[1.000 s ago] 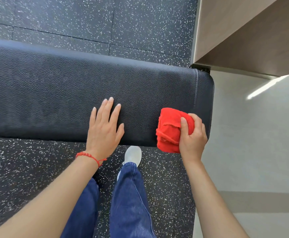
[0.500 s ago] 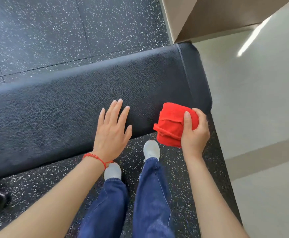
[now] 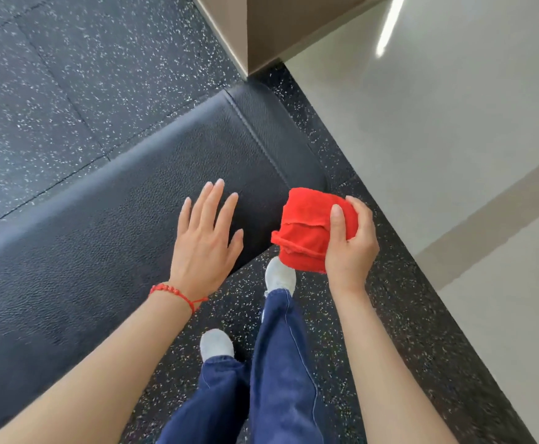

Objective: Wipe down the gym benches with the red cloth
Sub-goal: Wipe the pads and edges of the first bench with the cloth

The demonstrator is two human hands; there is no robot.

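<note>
From the head camera, looking steeply down, a black padded gym bench [image 3: 127, 225] with a pebbled vinyl cover runs diagonally from the lower left up to its stitched end near the middle of the frame. The left hand [image 3: 204, 241] lies over the bench's near edge with its fingers straight and slightly spread, palm down; whether the palm actually presses the vinyl or floats just above it cannot be told. A red beaded bracelet [image 3: 175, 293] circles that wrist. The right hand [image 3: 351, 241] grips a bunched red cloth [image 3: 309, 229], thumb laid across the top of the bundle and the other fingers curled round its far side. The cloth sits at the bench's near corner, just beside the end of the pad; whether it touches the vinyl or is held clear of it is not certain. Below the hands, blue jeans [image 3: 277, 379] and two pale grey shoes [image 3: 281, 277] stand on black rubber flooring [image 3: 69, 75] flecked with white. To the right the rubber meets a pale grey smooth floor [image 3: 437, 139], and a beige boxed column [image 3: 281, 24] rises at the top of the frame.
</note>
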